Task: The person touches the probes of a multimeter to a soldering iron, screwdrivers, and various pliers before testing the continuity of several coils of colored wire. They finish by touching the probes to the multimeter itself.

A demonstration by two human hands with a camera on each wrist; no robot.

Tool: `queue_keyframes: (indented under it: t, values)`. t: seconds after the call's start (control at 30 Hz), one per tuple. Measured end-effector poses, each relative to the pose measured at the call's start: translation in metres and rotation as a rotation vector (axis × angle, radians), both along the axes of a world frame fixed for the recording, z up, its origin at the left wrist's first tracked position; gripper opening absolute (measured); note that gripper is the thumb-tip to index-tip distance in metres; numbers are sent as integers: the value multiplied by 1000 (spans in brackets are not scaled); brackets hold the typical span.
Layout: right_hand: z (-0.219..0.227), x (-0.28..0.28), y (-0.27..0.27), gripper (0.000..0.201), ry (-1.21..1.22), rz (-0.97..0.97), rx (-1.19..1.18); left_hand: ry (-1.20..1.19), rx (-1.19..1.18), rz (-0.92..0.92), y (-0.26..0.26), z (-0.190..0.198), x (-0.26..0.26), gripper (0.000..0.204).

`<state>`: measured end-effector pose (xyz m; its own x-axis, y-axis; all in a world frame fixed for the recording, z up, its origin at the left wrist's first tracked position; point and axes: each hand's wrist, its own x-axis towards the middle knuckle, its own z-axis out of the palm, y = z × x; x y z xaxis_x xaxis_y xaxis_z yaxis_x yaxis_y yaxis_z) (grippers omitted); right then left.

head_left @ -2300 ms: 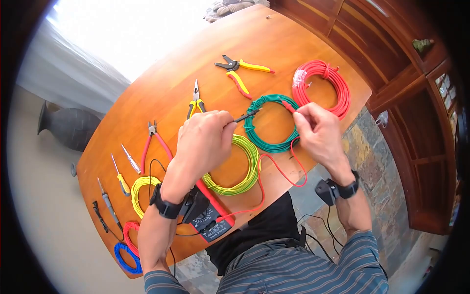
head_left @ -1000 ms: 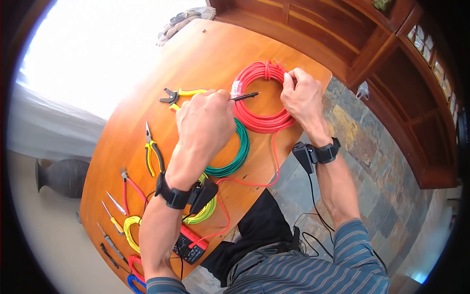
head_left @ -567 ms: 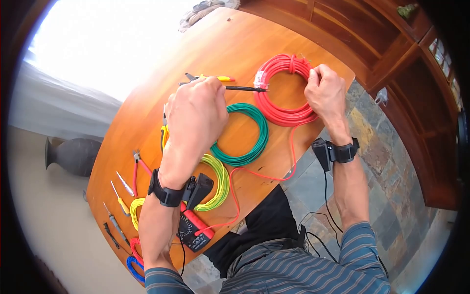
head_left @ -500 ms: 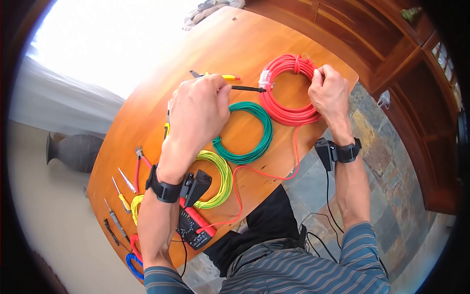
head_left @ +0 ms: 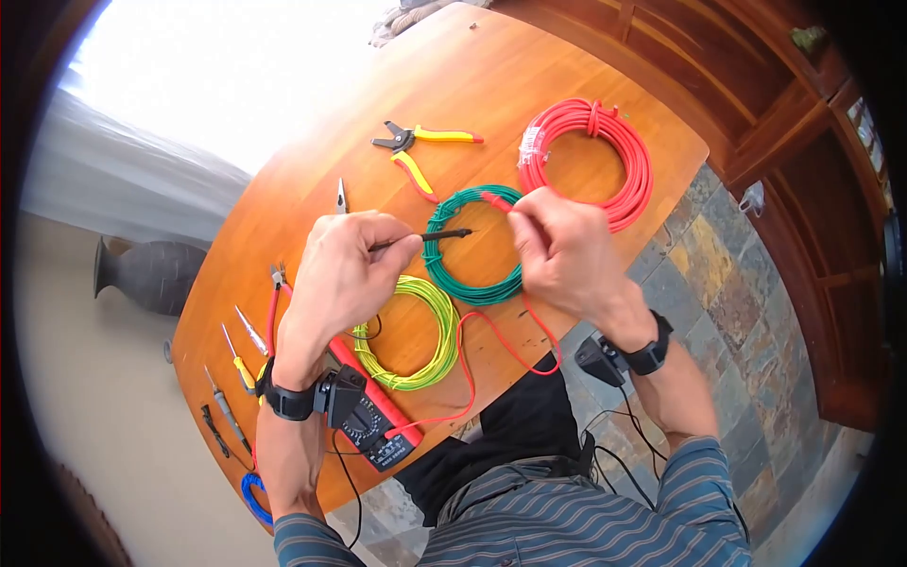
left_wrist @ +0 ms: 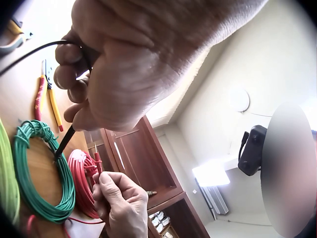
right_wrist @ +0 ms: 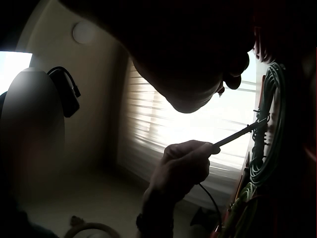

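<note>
My left hand (head_left: 345, 260) pinches a black multimeter probe (head_left: 439, 235), which points right across the green wire coil (head_left: 472, 293). In the right wrist view the same black probe (right_wrist: 233, 138) reaches over to the coil. Between thumb and fingers my right hand (head_left: 572, 250) holds a red probe (head_left: 495, 199), its front end over the coil's far rim. The left wrist view shows this red probe (left_wrist: 97, 159) upright with its metal tip bare. A red lead (head_left: 470, 378) runs to the red-and-black multimeter (head_left: 378, 437) beneath my left wrist.
A big red wire coil (head_left: 642, 180) lies at the far right, a yellow-green coil (head_left: 444, 352) nearer. Beyond are wire strippers (head_left: 404, 139) and long-nose pliers (head_left: 341, 197). At left are red-handled cutters (head_left: 274, 307), a screwdriver (head_left: 244, 373), a soldering iron (head_left: 225, 406) and a blue coil (head_left: 250, 491).
Both hands went from the green coil to the red coil, then came back left and nearer the body. Both probes are over the green coil again, still held.
</note>
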<state>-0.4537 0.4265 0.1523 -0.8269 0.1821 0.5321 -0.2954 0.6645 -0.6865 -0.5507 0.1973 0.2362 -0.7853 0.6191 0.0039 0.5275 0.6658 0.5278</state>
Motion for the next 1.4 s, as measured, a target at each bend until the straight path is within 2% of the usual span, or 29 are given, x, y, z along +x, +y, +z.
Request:
queue_keyframes:
  t: [0.13,0.2,0.43,0.5,0.57,0.63,0.7,0.8,0.83,0.93,1.0,1.07,1.13,1.2,1.33,1.4]
  values:
    - [-10,-9,-21,7,-34,47,27,99,13,46,-15,-16,3,13]
    - [-8,-11,-24,8,-93,-6,-41,82,92,139,-22,-23,2,13]
    - [-13,-16,-24,10,-182,-47,-9,84,130,155,-24,-26,7,13]
    - [-19,-19,-26,11,-165,-79,51,248,112,105,-26,-35,3,11]
    - [-19,-20,-26,10,-187,-85,82,290,99,106,-27,-36,3,11]
    - [-20,-20,-27,10,-210,-87,111,330,81,110,-29,-35,5,11]
    - [-21,-21,-27,11,-102,-95,61,307,135,183,-33,-31,9,11]
    - [-18,-19,-26,16,-161,-99,111,296,195,203,-41,-25,15,11]
    - [-18,-18,-25,17,-209,-96,162,209,165,203,-43,-17,20,10]
    - [-21,-18,-26,9,-169,-116,170,237,92,175,-56,-8,32,10]
    - [-11,-13,-28,10,-167,-73,104,264,76,166,-70,-2,41,9]
    - [-3,-6,-33,10,-168,-36,36,143,45,240,-85,3,49,9]
    - [1,-1,-43,9,-117,99,26,119,38,261,-98,-2,53,10]
    - [2,4,-57,7,-165,130,54,40,-14,312,-108,-7,55,10]
    - [-9,4,-78,7,-168,233,102,44,-89,331,-116,-4,62,11]
    - [-9,5,-82,8,-177,256,124,0,-52,324,-121,-1,65,11]
